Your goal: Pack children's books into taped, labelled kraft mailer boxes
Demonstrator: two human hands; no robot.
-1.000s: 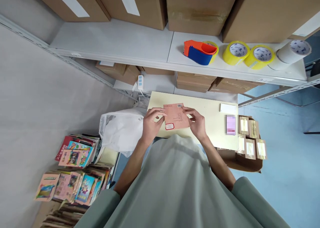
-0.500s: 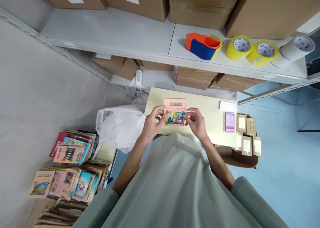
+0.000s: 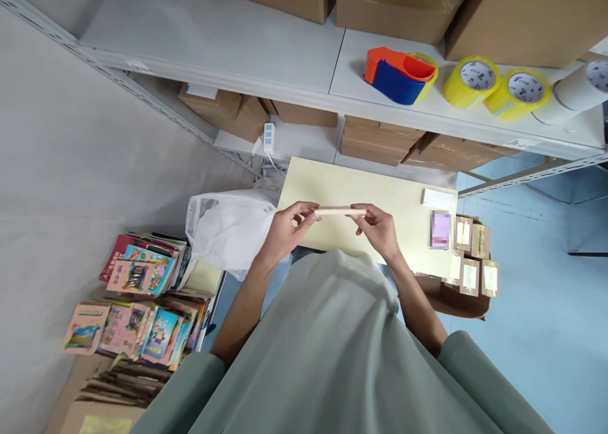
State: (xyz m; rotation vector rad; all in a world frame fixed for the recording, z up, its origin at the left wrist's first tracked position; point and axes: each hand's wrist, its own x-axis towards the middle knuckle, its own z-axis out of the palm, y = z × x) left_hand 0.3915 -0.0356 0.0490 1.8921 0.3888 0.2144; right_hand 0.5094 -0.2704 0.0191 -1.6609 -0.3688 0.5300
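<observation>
A thin pale pink booklet [image 3: 338, 211] is held edge-on above the cream table [image 3: 327, 177], so its cover is hidden. My left hand [image 3: 288, 229] pinches its left end between thumb and fingers. At the right end, my right hand [image 3: 379, 230] grips it the same way. On the table's right part lie a white box [image 3: 437, 198] and a pixelated pink item [image 3: 440, 230].
A white plastic bag [image 3: 232, 231] hangs left of the table. Stacked booklets [image 3: 142, 275] stand at lower left. The shelf [image 3: 218, 41] ahead carries cartons, an orange-blue tape dispenser [image 3: 399, 76] and tape rolls [image 3: 472, 82]. Small boxes [image 3: 469, 275] sit right.
The booklet has tipped from showing its printed cover to showing its edge, with both hands still on it. The view has shifted slightly.
</observation>
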